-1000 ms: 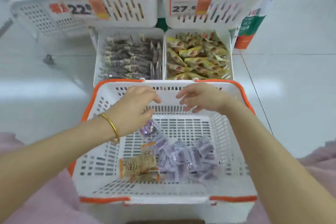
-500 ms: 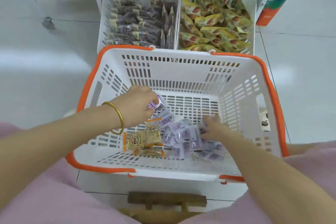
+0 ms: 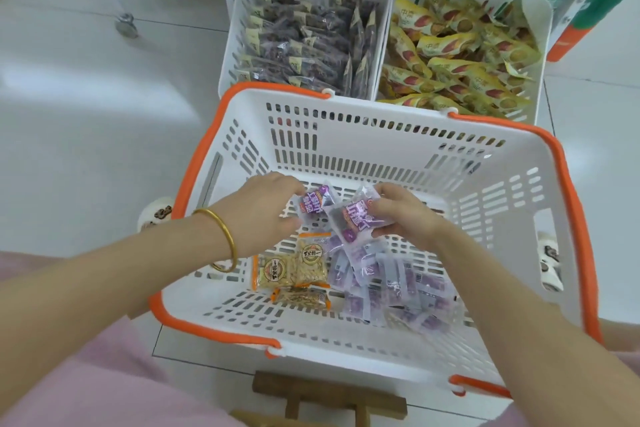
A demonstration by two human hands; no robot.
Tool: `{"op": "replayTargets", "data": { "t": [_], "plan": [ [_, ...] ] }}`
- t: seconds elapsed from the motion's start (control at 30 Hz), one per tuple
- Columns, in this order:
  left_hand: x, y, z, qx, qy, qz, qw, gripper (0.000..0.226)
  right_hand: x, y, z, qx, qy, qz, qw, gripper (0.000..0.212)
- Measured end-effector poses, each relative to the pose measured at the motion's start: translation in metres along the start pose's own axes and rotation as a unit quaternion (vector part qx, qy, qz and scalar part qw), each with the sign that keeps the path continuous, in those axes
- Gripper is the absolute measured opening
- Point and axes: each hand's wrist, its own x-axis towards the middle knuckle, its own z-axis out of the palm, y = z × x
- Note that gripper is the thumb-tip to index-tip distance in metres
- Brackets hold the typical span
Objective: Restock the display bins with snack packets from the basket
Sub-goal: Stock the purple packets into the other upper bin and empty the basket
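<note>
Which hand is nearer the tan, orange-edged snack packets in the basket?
Left. The left hand, pinching a purple packet, is right beside the tan orange-edged packets; the right hand, gripping a second purple packet, is farther right.

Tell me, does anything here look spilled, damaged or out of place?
Nothing stands out. The left hand and right hand hold purple packets; the other packets lie inside the basket, and the dark-packet bin and yellow-packet bin hold their stock within their walls.

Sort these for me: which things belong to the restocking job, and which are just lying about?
Job: basket, purple packets, tan packets, display bins, left hand, right hand, each holding a purple packet.
Lying about: wooden stand, castor, green carton.
</note>
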Motion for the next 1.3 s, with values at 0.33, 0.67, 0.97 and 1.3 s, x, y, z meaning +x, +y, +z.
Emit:
{"op": "replayTargets", "data": {
  "t": [0.33, 0.67, 0.97, 1.3],
  "plan": [
    [-0.014, -0.028, 0.004, -0.302, 0.052, -0.106, 0.946, 0.033, 0.022, -0.058, 0.057, 0.034, -0.183, -0.018, 0.982, 0.032],
    [-0.018, -0.065, 0.012, -0.351, 0.062, -0.197, 0.913, 0.032, 0.136, 0.012, 0.070, -0.669, 0.024, -0.051, 0.741, 0.064],
    [-0.003, -0.051, 0.008, -0.523, 0.061, -0.213, 0.823, 0.026, 0.107, -0.002, 0.060, -0.630, 0.108, -0.072, 0.766, 0.026],
    [0.031, 0.023, -0.020, -0.576, 0.141, -0.143, 0.793, 0.017, -0.043, -0.094, -0.005, 0.117, 0.031, -0.092, 0.988, 0.023]
  ]
}}
